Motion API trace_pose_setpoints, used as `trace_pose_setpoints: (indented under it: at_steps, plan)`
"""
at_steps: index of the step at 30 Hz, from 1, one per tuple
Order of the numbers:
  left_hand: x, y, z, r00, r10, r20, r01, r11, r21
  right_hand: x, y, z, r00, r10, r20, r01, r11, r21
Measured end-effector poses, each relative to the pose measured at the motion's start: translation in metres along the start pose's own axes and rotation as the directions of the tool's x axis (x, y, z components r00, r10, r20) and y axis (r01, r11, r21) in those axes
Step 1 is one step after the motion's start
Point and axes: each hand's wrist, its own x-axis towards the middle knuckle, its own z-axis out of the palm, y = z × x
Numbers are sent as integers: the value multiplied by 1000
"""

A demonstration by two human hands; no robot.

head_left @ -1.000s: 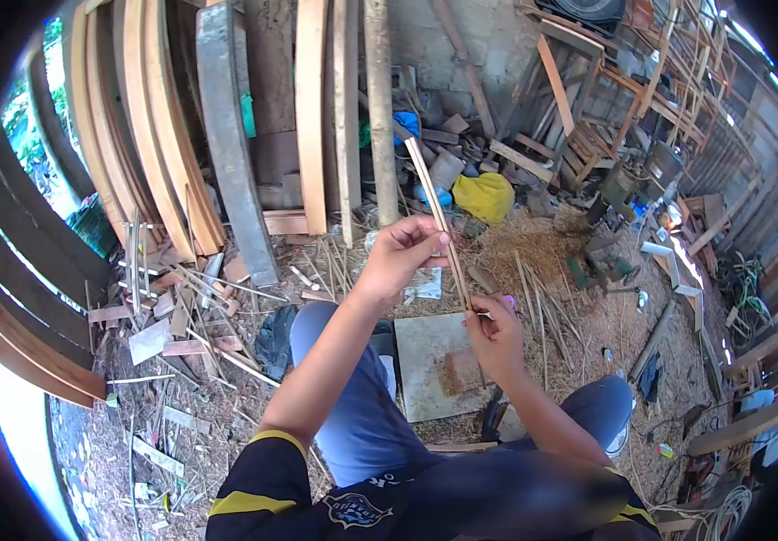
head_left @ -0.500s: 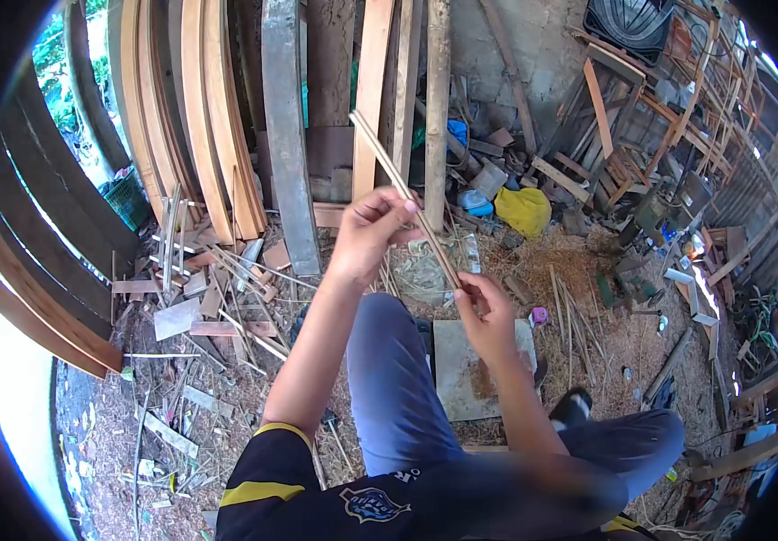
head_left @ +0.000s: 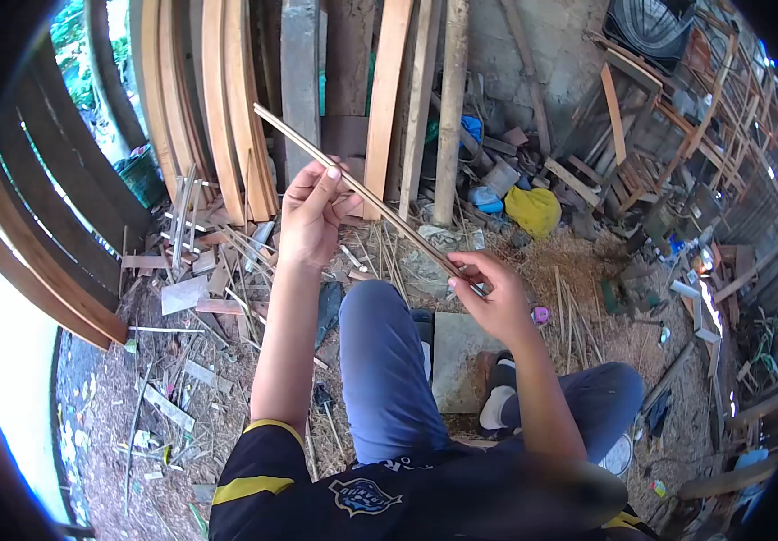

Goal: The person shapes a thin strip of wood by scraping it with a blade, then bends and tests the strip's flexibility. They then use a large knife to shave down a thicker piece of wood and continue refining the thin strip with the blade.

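Observation:
A long thin bamboo strip (head_left: 389, 215) runs diagonally from upper left to lower right in front of me. My left hand (head_left: 312, 216) grips it around the upper part, thumb up against the strip. My right hand (head_left: 490, 293) pinches its lower end. I am seated, with both knees in blue trousers below the hands. A flat grey slab (head_left: 455, 361) lies on the ground between my legs.
Curved wooden planks (head_left: 227, 108) and boards lean against the wall ahead. Loose bamboo strips and scraps (head_left: 218, 270) litter the ground at left. A yellow bag (head_left: 535, 209), wooden frames (head_left: 668, 117) and tools clutter the right side. Sawdust covers the floor.
The strip has tilted from near upright to a flatter slant, its top swinging left. My left hand has slid up and left along it; the right hand stayed at the lower end.

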Motion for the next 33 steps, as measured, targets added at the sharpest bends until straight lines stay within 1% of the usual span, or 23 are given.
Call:
trace_pose_setpoints:
  at_steps: [3,7,8,13,16,19,20,23,24,27,33]
  plan:
    - [-5,10,6,998,59,-34,-61,996,-57,5,-6,-9,999,-23,33,24,1000,-11]
    - [-16,18,14,993,107,-55,-110,993,-43,9,-16,-25,996,-77,52,76,997,31]
    - [-18,16,15,991,135,-20,-136,989,-54,8,-15,-29,995,-87,54,85,995,42]
    - [-18,-1,34,990,140,7,-140,989,-40,4,-2,-58,990,-137,19,135,988,79]
    - [-7,-26,43,990,121,72,-117,991,-63,3,13,-76,995,-98,-7,98,992,85]
    - [6,-57,52,994,91,67,-83,990,-110,-2,30,-92,997,-45,-59,50,995,84]
    - [11,-68,52,990,79,113,-63,987,-145,-3,36,-97,997,-38,-69,44,995,88]
    - [20,-95,58,991,39,125,-15,983,-184,-7,51,-110,996,4,-92,3,997,83]
    - [23,-104,57,988,54,146,-27,984,-178,-8,52,-114,996,28,-90,-22,997,69]
    - [30,-124,52,993,21,118,5,975,-221,-12,58,-119,992,80,-94,-75,995,62]
    - [27,-136,40,999,-26,-34,17,972,-234,-17,77,-127,988,118,-105,-115,993,29]
